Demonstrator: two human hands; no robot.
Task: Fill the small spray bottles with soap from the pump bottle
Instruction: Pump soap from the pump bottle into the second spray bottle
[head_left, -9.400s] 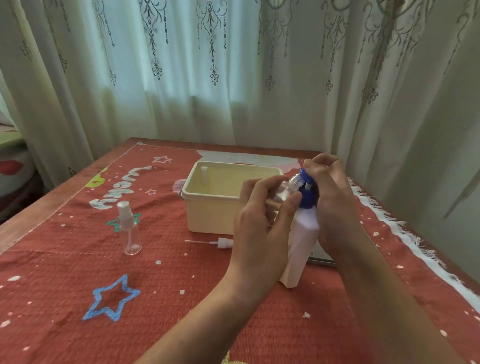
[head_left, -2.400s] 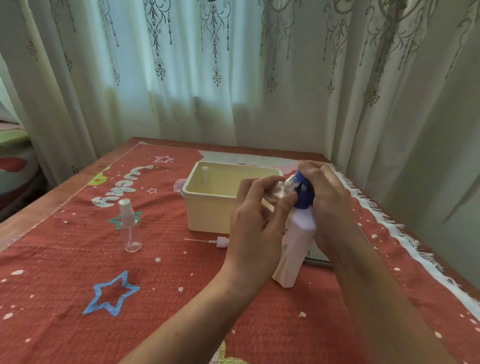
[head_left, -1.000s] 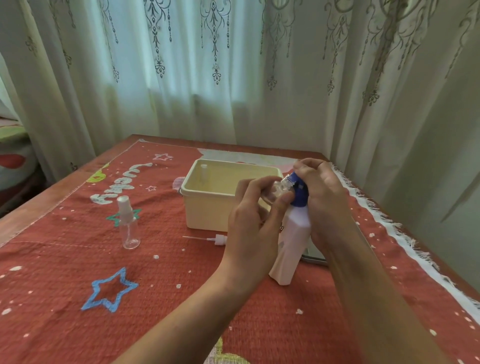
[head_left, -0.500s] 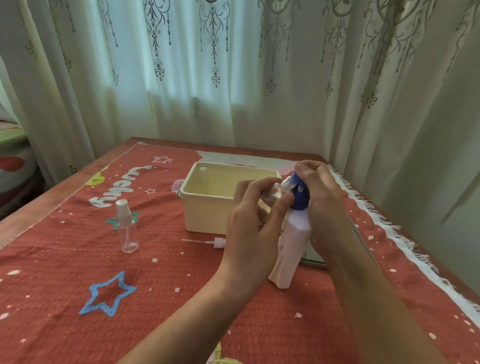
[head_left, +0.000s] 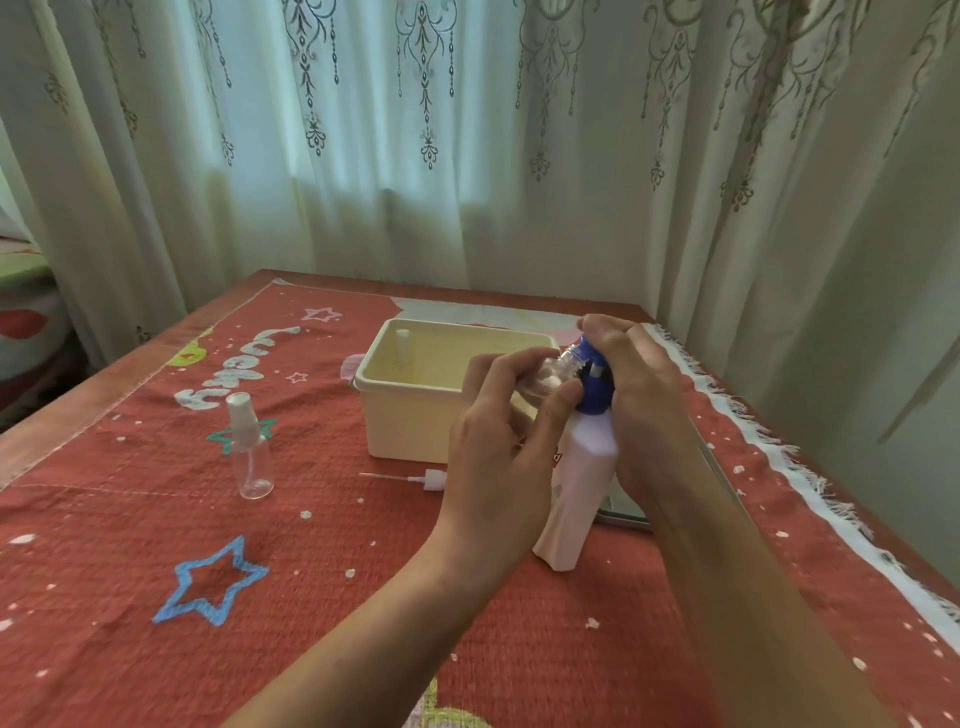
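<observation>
Covering table: red starred cloth (head_left: 322, 545)

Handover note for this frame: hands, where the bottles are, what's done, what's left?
Left hand holds an uncapped small bottle, tilted, its mouth at the blue pump.
Right hand is on the pump bottle, which stands on the cloth.
That bottle's sprayer lies beside the tub.
A capped bottle stands left; it looks empty.
Left: finish this fill, recap, then do the capped one.

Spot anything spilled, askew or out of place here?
No spill visible. One loose spray head lies on the red cloth before the cream tub; likely off the small bottle the left hand holds at the pump bottle.
</observation>
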